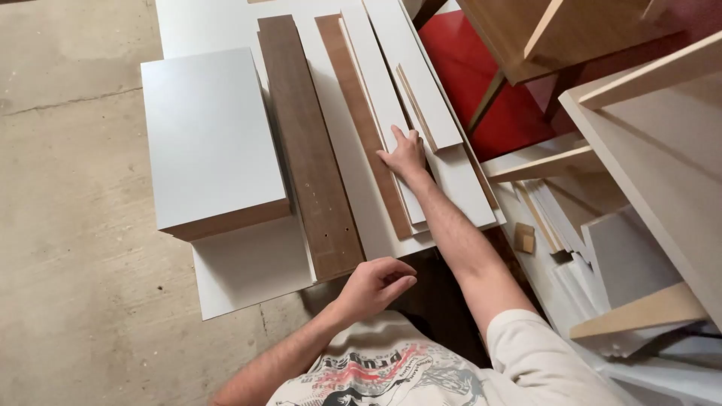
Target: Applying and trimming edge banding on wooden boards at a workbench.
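Head view, cut off: the large white base sheet [248, 263] runs out past the top edge; the pale cabinet side [662, 158] and the wooden frame [541, 30] leave the picture at right and top.
Head view, hidden: the right forearm covers part of the white panels [459, 177]; the red surface [489, 90] shows only between the frame and the panels.
Head view, hard to make out: the stack of white offcuts [602, 286] at lower right is jumbled, and single pieces cannot be told apart; a small wooden block [524, 239] lies beside it.
Right hand [404, 154]: arm stretched forward, palm down, fingers spread flat; it presses on a long white strip [380, 113] and grips nothing. Fingertips lie just beside a short white board [430, 105].
Left hand [374, 286]: held close to the body, fingers curled loosely inward, nothing held; it hovers at the near end of the dark walnut plank [308, 150]; contact cannot be told.
Panels: the walnut plank lies lengthwise on the base sheet; a thinner brown strip [359, 120] lies between it and the white strip.
Left side: a thick white block [210, 135] rests on the base sheet, beside the plank.
Floor: bare concrete [68, 225].
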